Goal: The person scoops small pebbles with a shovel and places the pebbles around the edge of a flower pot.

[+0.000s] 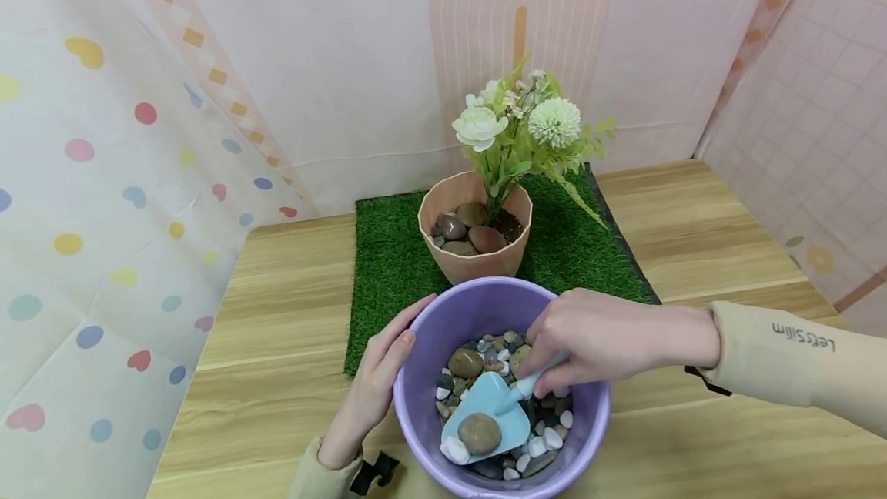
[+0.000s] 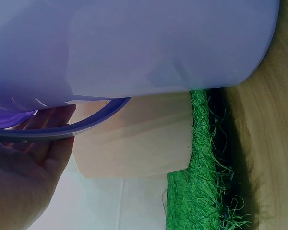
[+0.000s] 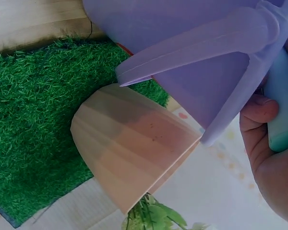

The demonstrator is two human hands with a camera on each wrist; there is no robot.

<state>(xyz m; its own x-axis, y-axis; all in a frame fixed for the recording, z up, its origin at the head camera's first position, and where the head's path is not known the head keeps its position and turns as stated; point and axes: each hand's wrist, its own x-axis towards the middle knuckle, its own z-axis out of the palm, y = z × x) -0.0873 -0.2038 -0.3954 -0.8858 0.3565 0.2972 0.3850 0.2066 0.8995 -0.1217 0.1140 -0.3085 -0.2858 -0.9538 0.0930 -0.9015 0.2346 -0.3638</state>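
Note:
A light-blue toy shovel [image 1: 495, 403] is tilted inside a purple bucket [image 1: 409, 406]. My right hand [image 1: 589, 333] grips its handle [image 3: 284, 96]. On the shovel's blade lie a large brown-grey stone [image 1: 480, 433] and, at its tip edge, a white pebble [image 1: 455, 450]. Many mixed pebbles [image 1: 552, 438] cover the bucket's bottom, with another large brown stone [image 1: 466, 363] among them. My left hand [image 1: 379, 372] rests against the bucket's outer left side, its fingers extended along the rim. In the left wrist view, the bucket's purple handle [image 2: 98, 115] passes across those fingers.
Just behind the bucket stands a peach flower pot [image 1: 478, 264] with white artificial flowers [image 1: 554, 122], dark soil and several large stones. The pot stands on a green turf mat [image 1: 388, 252] over the wooden table [image 1: 277, 329]. Patterned curtains [image 1: 346, 60] hang around the table.

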